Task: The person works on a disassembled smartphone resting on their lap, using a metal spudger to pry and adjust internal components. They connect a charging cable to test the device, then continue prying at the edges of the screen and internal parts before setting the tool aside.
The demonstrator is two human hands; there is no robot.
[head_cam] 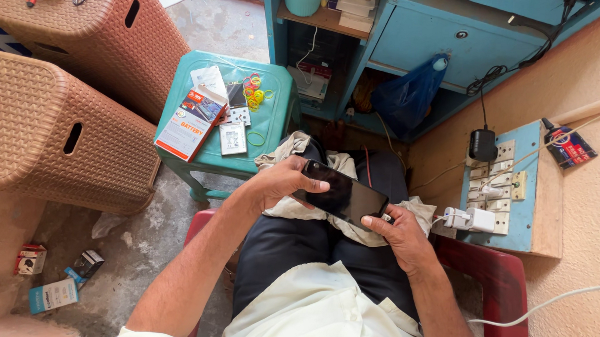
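Note:
A black smartphone [344, 195] with a dark screen lies across my lap on a crumpled beige cloth [292, 208]. My left hand [276, 182] grips its upper left end, thumb resting on the glass. My right hand [399, 235] holds the lower right end, fingers curled at the edge. I sit in a red plastic chair [492, 275], wearing dark trousers and a pale shirt.
A teal plastic stool [275, 118] ahead carries a battery box [190, 123], a small phone part [233, 138] and coloured rubber bands [255, 94]. Two brown woven stools [55, 133] stand left. A switchboard with chargers [495, 185] is on the right wall. Small boxes [53, 294] litter the floor.

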